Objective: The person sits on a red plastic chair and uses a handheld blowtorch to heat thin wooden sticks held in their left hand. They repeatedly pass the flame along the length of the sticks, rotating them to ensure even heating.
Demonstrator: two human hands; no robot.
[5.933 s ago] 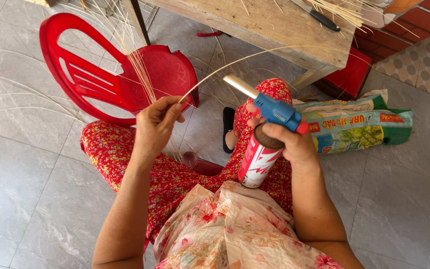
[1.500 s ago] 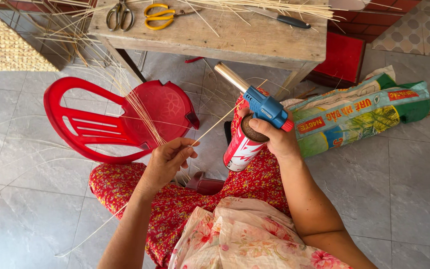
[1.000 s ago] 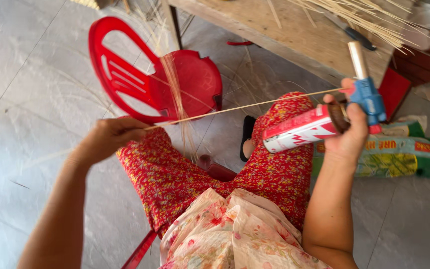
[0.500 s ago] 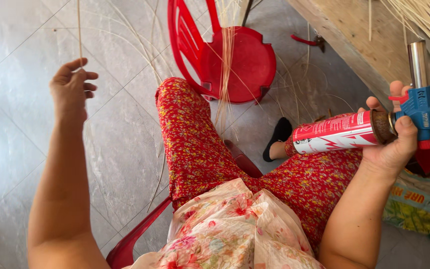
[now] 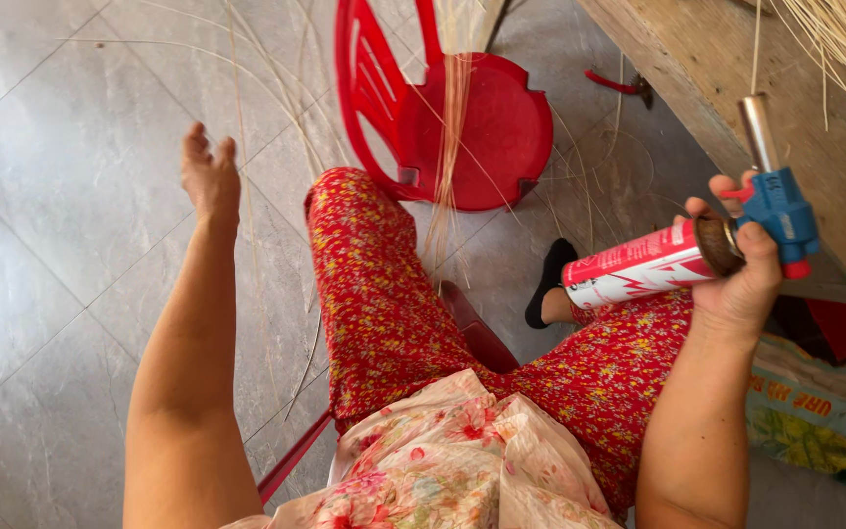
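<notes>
One red-and-white gas canister topped with a blue torch head (image 5: 682, 250) lies sideways in the right hand (image 5: 741, 284), fingers wrapped tight around it, above the knee. The left hand (image 5: 210, 174) reaches out loose-fingered beside thin pale reed strands (image 5: 247, 196). A red plastic chair (image 5: 462, 108) lies ahead, a wooden bench (image 5: 707, 69) beside it.

Her left arm stretches straight out and away from her body, the left hand (image 5: 210, 176) at its far end with fingers loosely curled and nothing gripped that I can make out. The right arm is bent up at the elbow, and the right hand (image 5: 741, 279) is closed in a firm fist-like grip, thumb and fingers wrapped tight, wrist cocked slightly back.
</notes>
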